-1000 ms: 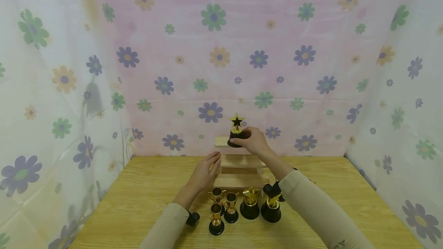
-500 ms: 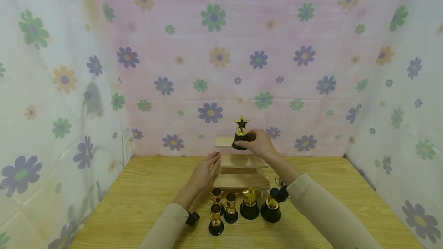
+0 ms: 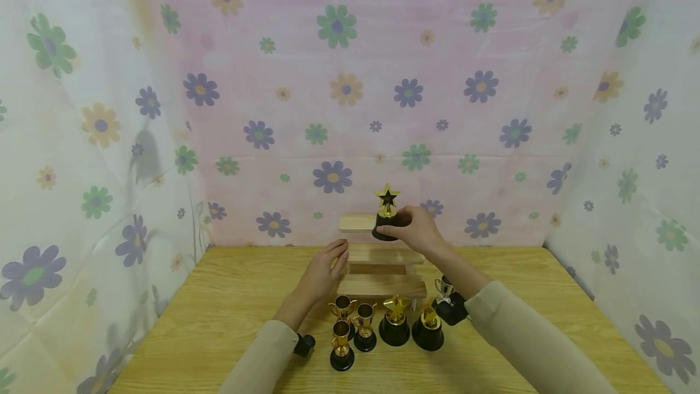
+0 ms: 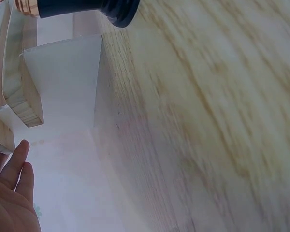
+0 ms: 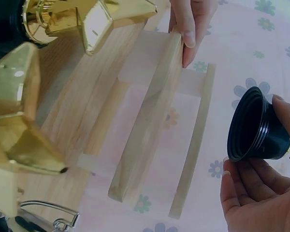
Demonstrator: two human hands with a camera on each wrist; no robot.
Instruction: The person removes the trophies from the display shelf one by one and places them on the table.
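My right hand (image 3: 422, 231) holds a star trophy (image 3: 387, 214) by its black base, upright in front of the right part of the wooden tiered stand's (image 3: 383, 286) top step. From below, the right wrist view shows the base (image 5: 253, 125) as hollow, between thumb and fingers. At the stand's left side is my left hand (image 3: 321, 269), its fingers extended and touching the end of the middle step (image 3: 385, 253). In the left wrist view, the fingers (image 4: 19, 157) reach along the step ends. No trophies stand on the visible parts of the steps.
Several gold cup trophies (image 3: 341, 345) stand before the stand on the wooden table (image 3: 219, 309). Two more gold star trophies (image 3: 395, 327) are to their right. Behind the right wrist's black camera (image 3: 451, 309) shows a silver cup (image 3: 444, 286). Flowered cloth (image 3: 350, 138) surrounds the table.
My right hand has moved right and slightly down along the top step with the star trophy. The left hand has stayed at the stand's side.
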